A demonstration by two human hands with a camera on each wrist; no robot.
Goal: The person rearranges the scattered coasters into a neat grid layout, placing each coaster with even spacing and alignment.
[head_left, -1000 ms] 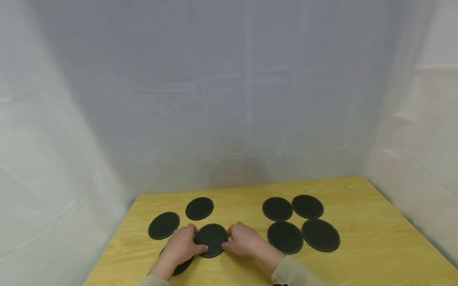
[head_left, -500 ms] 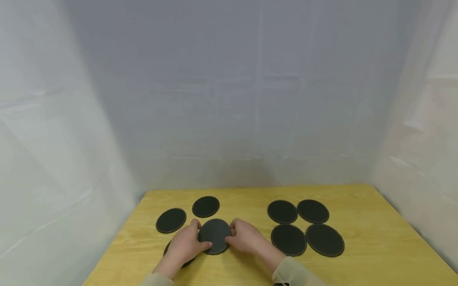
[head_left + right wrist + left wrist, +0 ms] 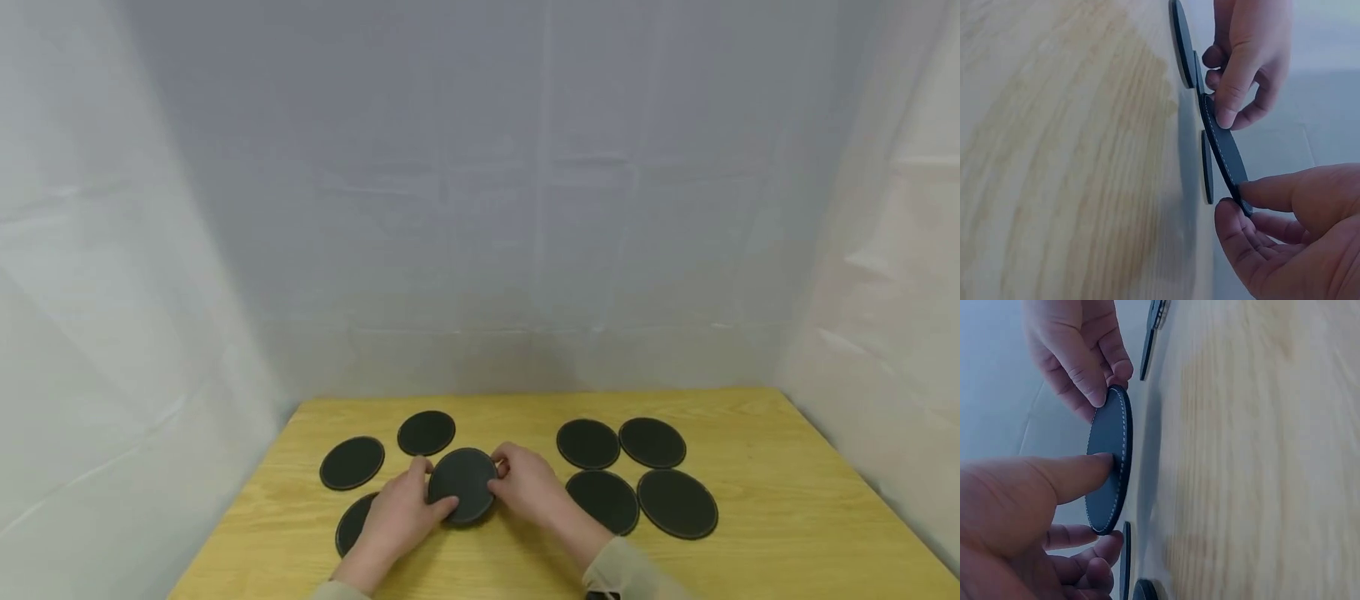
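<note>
Hands pinch one black coaster (image 3: 462,486) off the worktop (image 3: 787,517): left hand (image 3: 401,512), right hand (image 3: 528,487). Left wrist: thumb across its face (image 3: 1110,469). Right wrist: edge grip (image 3: 1225,147) only; a slip could drop it onto coasters below.

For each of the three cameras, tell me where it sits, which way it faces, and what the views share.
Head: worn on the head, facing forward and down at the yellow wooden table; both forearms show, left hand and right hand holding the black round stitched coaster.
Left wrist: at the left hand, looking along the tabletop; the right hand is opposite.
Right wrist: at the right hand, facing the left hand.
Shared: all three show the lifted coaster pinched by both hands.
</note>
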